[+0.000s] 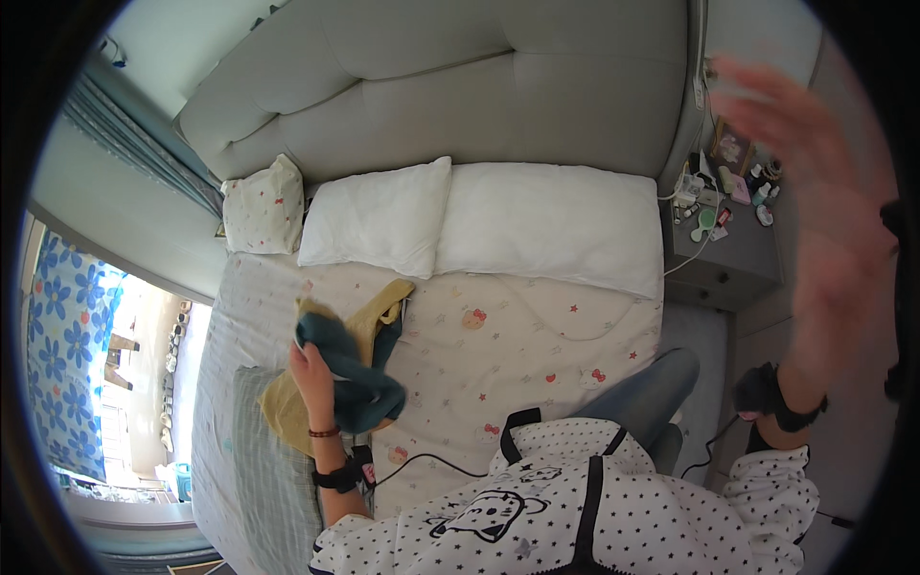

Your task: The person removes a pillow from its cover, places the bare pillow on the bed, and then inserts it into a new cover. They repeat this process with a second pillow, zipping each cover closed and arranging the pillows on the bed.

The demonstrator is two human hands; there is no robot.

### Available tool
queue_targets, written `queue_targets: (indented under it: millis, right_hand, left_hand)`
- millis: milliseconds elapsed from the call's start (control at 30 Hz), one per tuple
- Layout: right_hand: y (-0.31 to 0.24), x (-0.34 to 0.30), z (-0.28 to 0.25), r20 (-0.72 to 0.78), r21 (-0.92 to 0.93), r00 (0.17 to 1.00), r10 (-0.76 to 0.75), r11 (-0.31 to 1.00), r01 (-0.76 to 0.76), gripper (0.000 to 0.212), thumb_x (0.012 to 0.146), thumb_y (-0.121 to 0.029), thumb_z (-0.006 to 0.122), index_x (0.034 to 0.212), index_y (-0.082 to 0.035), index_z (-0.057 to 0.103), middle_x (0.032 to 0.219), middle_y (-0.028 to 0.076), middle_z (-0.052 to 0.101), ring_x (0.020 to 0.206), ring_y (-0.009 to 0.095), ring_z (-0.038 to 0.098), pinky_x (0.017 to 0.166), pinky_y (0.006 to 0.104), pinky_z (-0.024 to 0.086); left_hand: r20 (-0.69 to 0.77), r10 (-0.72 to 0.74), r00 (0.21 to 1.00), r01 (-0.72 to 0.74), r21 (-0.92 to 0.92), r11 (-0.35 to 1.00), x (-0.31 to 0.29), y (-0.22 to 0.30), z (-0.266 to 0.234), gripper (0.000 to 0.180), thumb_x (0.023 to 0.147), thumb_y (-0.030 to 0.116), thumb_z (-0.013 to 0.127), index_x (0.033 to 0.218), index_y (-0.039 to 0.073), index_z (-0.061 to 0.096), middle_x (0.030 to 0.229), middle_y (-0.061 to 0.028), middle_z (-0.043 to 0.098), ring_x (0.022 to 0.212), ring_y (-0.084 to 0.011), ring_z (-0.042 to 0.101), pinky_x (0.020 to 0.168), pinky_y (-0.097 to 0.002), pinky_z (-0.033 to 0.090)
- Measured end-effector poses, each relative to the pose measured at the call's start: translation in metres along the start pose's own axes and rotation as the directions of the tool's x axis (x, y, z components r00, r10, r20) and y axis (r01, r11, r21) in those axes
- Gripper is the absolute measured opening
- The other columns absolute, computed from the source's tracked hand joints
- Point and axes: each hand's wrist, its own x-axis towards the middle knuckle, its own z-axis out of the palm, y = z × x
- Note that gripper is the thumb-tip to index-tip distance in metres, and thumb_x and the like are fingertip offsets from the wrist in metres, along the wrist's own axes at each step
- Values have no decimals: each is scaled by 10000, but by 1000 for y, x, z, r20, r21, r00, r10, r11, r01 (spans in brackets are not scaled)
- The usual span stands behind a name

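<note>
My left hand [311, 383] is closed on the edge of a teal and mustard-yellow garment [355, 374], gathered up in loose folds above the bed. Part of its yellow cloth [386, 302] spreads out on the sheet beyond the hand. My right hand [781, 110] is raised high at the upper right, away from the garment. Motion smears it, but its fingers look stretched out and apart, with nothing visible in them. Both wrists wear dark straps with cables.
A patterned bed sheet [537, 345] lies under everything, with white pillows [556, 225] and a small printed pillow [264, 206] along the padded headboard [431, 96]. A grey-green folded bedding piece [264, 479] is at left. Bottles and small items crowd the nightstand [728, 264] at right.
</note>
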Motion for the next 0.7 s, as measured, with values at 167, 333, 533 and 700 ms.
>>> queue_targets:
  millis: [167,333,533,700]
  right_hand:
    - [42,0,32,284,161,934,215,950,-268,690,790,-230,716,1370,-30,400,1282,137,549,1184,245,533,1016,379,390]
    - [85,-51,62,206,-196,931,301,945,-263,738,702,-295,807,1318,-68,470,1224,138,588,1209,295,499,1005,391,398]
    - [106,-69,19,111,-292,735,669,729,-619,352,780,-255,743,1055,-54,654,884,86,682,812,237,627,747,340,492]
    - [80,-43,-58,-153,173,851,502,862,-477,260,855,-229,690,990,-8,671,844,23,676,766,91,626,679,231,489]
  left_hand:
    - [290,-197,936,349,-830,435,7,111,19,385,933,188,419,1262,-5,467,1244,-110,559,1138,-253,540,967,-366,450]
    - [601,225,767,608,-793,43,23,178,85,436,923,179,406,1323,8,438,1349,-126,507,1250,-279,460,1091,-416,314]
    - [441,470,765,346,-896,279,34,238,133,391,962,158,501,1313,-2,437,1237,-80,573,1163,-193,513,1023,-329,368]
    - [270,471,840,-63,-813,579,57,255,143,303,976,202,541,1202,1,540,1117,-29,620,1008,-85,551,889,-233,432]
